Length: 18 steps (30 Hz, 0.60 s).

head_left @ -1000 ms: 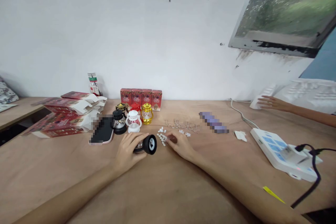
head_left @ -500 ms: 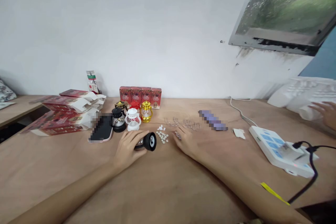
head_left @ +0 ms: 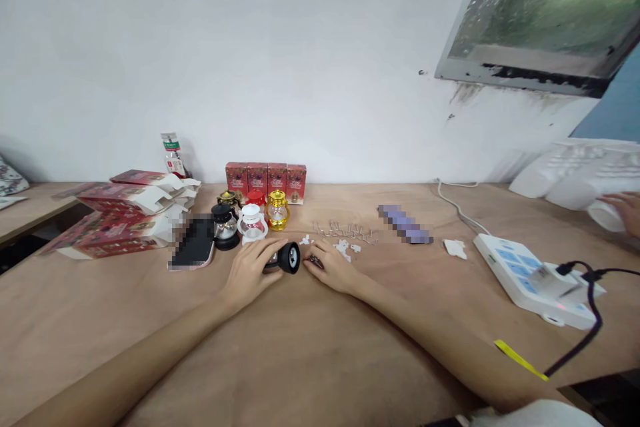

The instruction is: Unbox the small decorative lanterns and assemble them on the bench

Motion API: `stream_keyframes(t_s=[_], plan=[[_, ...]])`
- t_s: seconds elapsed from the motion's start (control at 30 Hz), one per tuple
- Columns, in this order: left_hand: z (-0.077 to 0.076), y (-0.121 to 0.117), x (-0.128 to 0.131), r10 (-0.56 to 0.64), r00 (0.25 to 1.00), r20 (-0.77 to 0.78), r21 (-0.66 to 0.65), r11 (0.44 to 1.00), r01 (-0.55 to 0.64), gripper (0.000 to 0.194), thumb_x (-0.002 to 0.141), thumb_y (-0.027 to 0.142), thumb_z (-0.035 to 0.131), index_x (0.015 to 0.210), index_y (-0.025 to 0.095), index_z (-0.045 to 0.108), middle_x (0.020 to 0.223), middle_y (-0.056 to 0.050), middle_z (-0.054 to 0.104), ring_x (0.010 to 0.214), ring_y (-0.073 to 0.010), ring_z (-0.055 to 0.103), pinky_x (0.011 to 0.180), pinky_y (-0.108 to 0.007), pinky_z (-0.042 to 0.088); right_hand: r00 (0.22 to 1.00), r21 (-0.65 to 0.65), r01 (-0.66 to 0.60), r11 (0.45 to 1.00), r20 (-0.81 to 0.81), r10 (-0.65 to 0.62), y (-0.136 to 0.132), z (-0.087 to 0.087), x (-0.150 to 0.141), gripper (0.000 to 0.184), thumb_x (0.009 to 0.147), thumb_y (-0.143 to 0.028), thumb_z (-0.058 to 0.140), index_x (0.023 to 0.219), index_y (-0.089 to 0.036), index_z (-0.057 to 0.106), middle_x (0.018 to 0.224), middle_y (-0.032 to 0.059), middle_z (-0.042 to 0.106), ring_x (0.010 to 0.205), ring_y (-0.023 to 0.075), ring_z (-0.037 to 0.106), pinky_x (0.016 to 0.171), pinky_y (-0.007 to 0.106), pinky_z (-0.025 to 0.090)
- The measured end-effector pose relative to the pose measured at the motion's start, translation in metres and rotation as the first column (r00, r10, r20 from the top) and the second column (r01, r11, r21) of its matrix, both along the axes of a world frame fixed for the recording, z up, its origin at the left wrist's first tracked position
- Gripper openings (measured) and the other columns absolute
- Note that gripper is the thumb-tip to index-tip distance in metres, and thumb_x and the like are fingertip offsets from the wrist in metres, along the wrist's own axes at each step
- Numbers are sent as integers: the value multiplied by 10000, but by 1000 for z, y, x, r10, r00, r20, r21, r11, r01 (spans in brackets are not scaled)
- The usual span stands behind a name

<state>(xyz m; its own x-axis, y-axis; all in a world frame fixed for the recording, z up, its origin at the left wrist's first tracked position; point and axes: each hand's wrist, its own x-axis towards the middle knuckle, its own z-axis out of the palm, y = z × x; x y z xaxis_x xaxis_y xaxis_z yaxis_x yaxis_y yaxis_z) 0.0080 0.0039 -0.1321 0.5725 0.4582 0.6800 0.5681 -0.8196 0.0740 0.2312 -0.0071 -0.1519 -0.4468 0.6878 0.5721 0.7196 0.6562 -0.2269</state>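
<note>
My left hand (head_left: 249, 268) is closed around a small black lantern (head_left: 289, 258) tipped on its side, its round base facing right. My right hand (head_left: 330, 265) rests low just right of that base, fingers curled down over something small that I cannot make out. Small white plastic pieces (head_left: 343, 249) lie just beyond the right hand. A few more white bits (head_left: 306, 240) sit between the hands. Behind the left hand stand another black lantern (head_left: 226, 227), a white lantern (head_left: 253, 223), a gold lantern (head_left: 278, 211), and partly hidden red and bronze ones.
Small red boxes (head_left: 257, 178) stand by the wall. Opened red cartons (head_left: 125, 227) are piled left, near a dark phone (head_left: 193, 243). Thin wire parts (head_left: 345, 230) lie mid-table. Right are a purple item (head_left: 405, 223), a power strip (head_left: 530, 280) and another person's hand (head_left: 625, 207).
My right hand has moved left, from beside the round white discs to near the lantern's base, now covering where they lay. The left hand and its lantern have shifted slightly up.
</note>
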Motion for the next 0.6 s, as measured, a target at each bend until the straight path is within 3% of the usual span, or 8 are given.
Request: stream_keyframes(t_s=[0.2,0.37,0.6], plan=[[1,10,11,-44,999,-29,31,999,45,457,781,149,577,1225,197,480,1166,-88,615,1056,-219,579,866,-356,441,959,256,102,961,-281,-28,-18,7,-4,127,885,-180,463,893,-207,587,879,63,625,849,178,587,755,329,481],[0,9,15,-86,993,-84,58,994,91,461,783,185,579,1232,188,477,1128,-90,629,1002,-214,600,827,-341,452,958,371,102,923,-286,10,-24,8,-8,107,878,-205,509,869,-213,615,877,63,651,831,161,623,747,318,509],[1,5,15,-125,990,-64,83,988,130,440,785,220,570,1210,171,465,1109,-89,639,949,-211,620,797,-328,478,964,402,10,916,-247,98,-19,2,-8,89,868,-187,526,853,-198,613,986,98,672,919,165,649,790,313,544]])
